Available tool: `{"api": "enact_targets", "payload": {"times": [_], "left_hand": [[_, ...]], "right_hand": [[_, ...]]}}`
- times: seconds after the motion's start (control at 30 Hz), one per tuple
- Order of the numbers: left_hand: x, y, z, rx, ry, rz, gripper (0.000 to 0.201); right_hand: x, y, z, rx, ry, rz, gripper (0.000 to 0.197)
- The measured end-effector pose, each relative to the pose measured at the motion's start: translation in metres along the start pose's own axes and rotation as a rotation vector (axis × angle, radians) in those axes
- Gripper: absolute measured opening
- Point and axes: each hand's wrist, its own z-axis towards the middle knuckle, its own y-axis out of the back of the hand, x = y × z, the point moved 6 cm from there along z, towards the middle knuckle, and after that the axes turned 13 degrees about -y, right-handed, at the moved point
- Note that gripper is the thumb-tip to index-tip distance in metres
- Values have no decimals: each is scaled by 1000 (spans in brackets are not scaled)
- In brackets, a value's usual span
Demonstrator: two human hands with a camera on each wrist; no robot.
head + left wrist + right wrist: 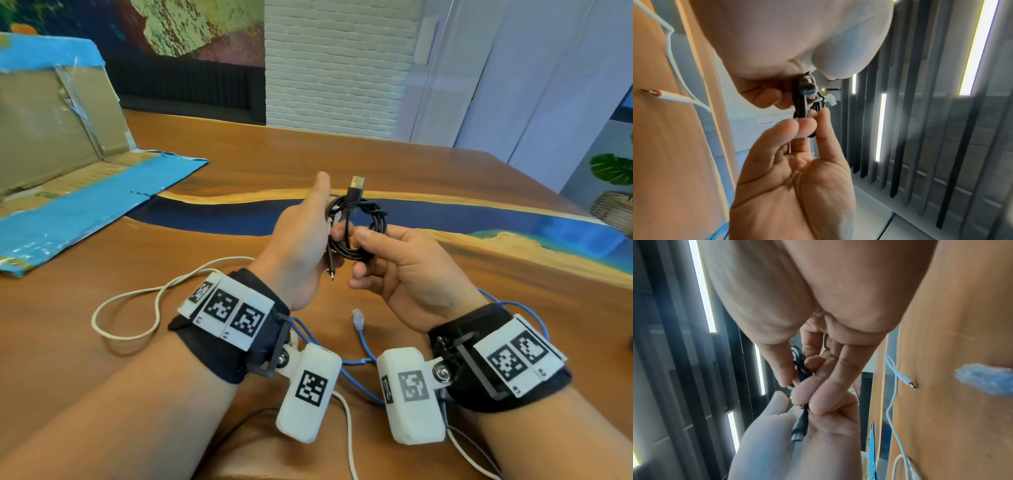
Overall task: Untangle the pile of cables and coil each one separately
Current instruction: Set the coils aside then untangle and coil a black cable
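Note:
A black cable (359, 222) wound into a small coil hangs above the wooden table (479, 308). Its USB plug (356, 185) sticks up and a small plug (331, 274) hangs down. My left hand (329, 219) grips the coil's left side. My right hand (359, 253) pinches the lower right of the coil between thumb and fingers. The wrist views show the same coil (803, 100) held edge-on and the small plug (799, 426) lying against the left palm. A white cable (130, 308) and a blue network cable (342, 366) lie loose on the table below my wrists.
An opened cardboard box (68, 154) with blue tape lies at the table's far left. A potted plant (613, 171) stands beyond the right edge. The white cable's tip (910, 384) and the blue cable's clear plug (358, 317) rest on the wood near me.

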Motion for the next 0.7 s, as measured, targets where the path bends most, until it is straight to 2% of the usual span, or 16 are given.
{"api": "enact_targets", "payload": {"times": [0.1,0.17,0.23,0.33,0.5,0.7], "left_hand": [[-2,-7,-3,134,-22,-3,60],[-6,-8,-3,181,-94,65,48],[-8,-7,-3,157,-143,142,36],[-6,-5,-4,79,-116,127,24],[-5,-6,-5,5,-66,-9,36],[-5,-7,-5,34,-19,-156,47]], "right_hand": [[1,3,0,-15,-2,2,35],[2,5,0,-34,12,-20,31],[3,5,-1,-42,25,-63,29],[3,4,-2,-55,31,-92,26],[4,7,-1,-71,26,-34,32],[9,5,-3,-70,77,-41,3]]}}
